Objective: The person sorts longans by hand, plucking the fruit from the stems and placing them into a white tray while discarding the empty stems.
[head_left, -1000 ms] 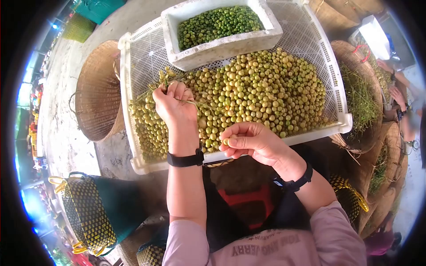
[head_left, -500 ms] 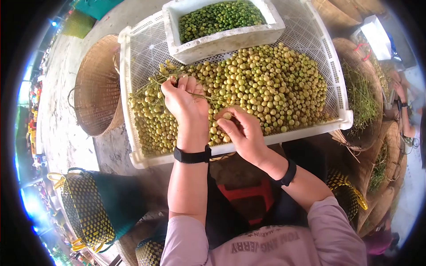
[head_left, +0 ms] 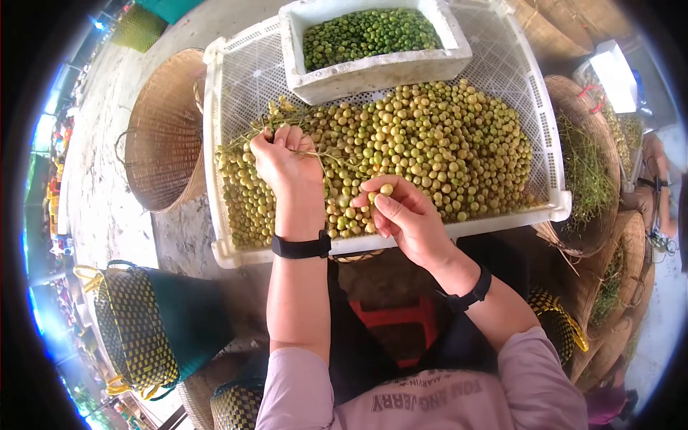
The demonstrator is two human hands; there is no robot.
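My left hand [head_left: 288, 166] is closed around thin green stems [head_left: 324, 155] at the left part of a heap of round yellow-green fruits [head_left: 448, 147]. Lower and to the right, my right hand [head_left: 414, 221] pinches small round fruits [head_left: 386, 190] between thumb and fingers. The heap lies in a white perforated plastic tray [head_left: 550, 129]. At the tray's far side stands a white foam box [head_left: 380, 80] holding smaller, darker green fruits [head_left: 373, 37]. More stems lie beside my left hand, partly hidden by it.
Left of the tray, a wicker basket [head_left: 161, 136] leans on its side. A yellow-and-black woven basket [head_left: 136, 326] stands at lower left. To the right is a wide basket of green stems [head_left: 584, 172], with more baskets below it. Another person's arm [head_left: 663, 183] shows at far right.
My right hand has moved slightly down and right, away from my left, and fruits now show at its fingertips. My left hand has shifted a little left, still holding the stems.
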